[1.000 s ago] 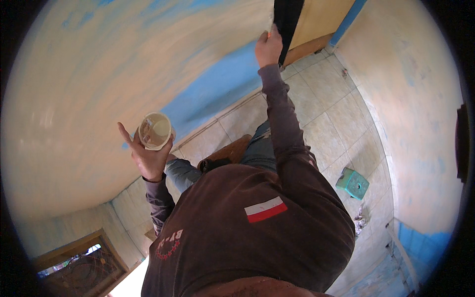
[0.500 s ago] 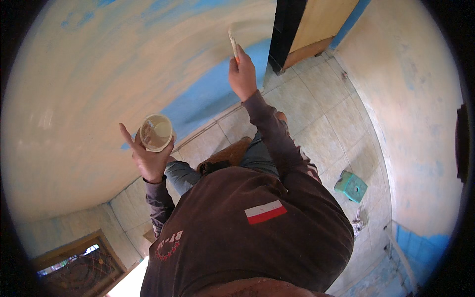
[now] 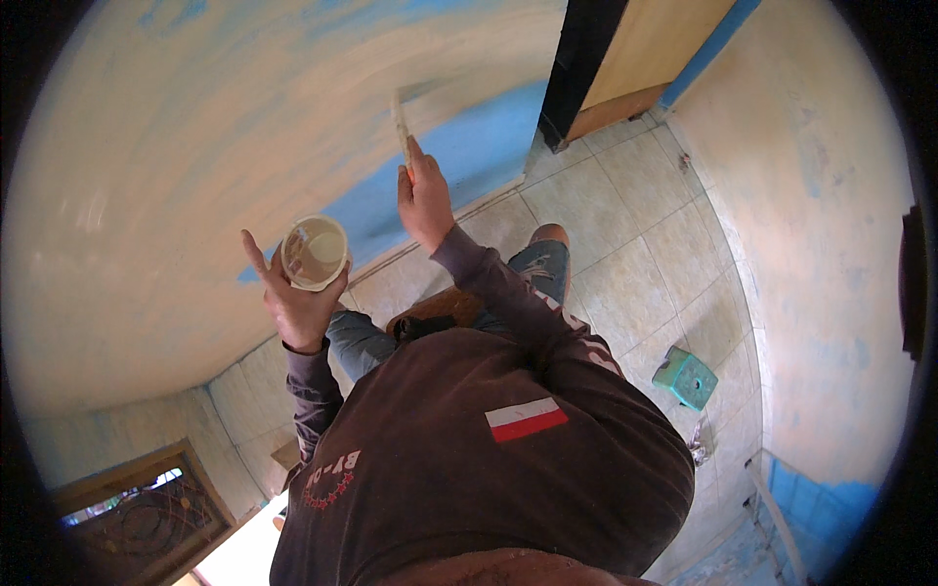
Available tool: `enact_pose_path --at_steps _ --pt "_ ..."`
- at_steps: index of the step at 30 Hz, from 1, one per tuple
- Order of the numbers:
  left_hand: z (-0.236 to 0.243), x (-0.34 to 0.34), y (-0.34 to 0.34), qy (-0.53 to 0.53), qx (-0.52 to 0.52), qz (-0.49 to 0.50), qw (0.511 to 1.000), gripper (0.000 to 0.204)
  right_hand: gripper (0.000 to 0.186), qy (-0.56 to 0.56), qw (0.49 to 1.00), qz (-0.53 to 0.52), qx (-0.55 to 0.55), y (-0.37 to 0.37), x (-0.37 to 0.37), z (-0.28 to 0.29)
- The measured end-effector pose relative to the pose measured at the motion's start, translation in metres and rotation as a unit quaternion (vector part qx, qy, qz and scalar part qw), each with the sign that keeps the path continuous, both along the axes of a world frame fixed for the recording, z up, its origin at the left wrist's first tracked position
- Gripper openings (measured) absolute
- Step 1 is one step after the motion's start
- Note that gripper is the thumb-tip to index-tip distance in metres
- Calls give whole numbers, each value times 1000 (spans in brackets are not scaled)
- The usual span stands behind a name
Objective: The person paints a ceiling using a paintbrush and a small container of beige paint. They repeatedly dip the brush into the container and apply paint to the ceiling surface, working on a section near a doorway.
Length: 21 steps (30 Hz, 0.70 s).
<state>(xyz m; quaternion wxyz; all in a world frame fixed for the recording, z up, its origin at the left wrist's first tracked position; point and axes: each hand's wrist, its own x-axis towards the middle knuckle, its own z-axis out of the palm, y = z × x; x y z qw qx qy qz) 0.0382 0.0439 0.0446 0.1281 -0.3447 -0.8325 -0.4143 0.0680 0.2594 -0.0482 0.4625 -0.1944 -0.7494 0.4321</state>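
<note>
My right hand [image 3: 427, 201] is closed round the handle of a paintbrush [image 3: 401, 125]. The brush's pale head meets the wall [image 3: 225, 146], just above a bare blue band [image 3: 440, 156]. Cream paint covers much of that wall, with blue streaks showing through. In my left hand [image 3: 299, 311] is a round, pale plastic tub [image 3: 315, 254], gripped from below and the side with the index finger sticking out. Its mouth faces up, and light paint coats the inside; how much it holds I cannot tell.
A turquoise plastic stool [image 3: 686, 379] stands on the tiled floor [image 3: 606, 210] to the right. A door [image 3: 645, 54] with a dark frame edge is at the far end. Another cream-painted wall [image 3: 811, 215] rises on the right; a wooden-framed window [image 3: 147, 508] sits lower left.
My right hand and the brush have swept left and slightly nearer along the wall. The tub in my left hand has barely shifted.
</note>
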Motion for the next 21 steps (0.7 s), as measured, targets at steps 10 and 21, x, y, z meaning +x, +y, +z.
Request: enact_pose_path --at_steps 10,21 --pt "-13 -10 -6 -3 3 -3 1000 133 36 -26 985 41 -164 59 58 -6" --pt "-24 -12 -10 -62 30 -46 997 134 14 148 826 173 -516 78 117 26"
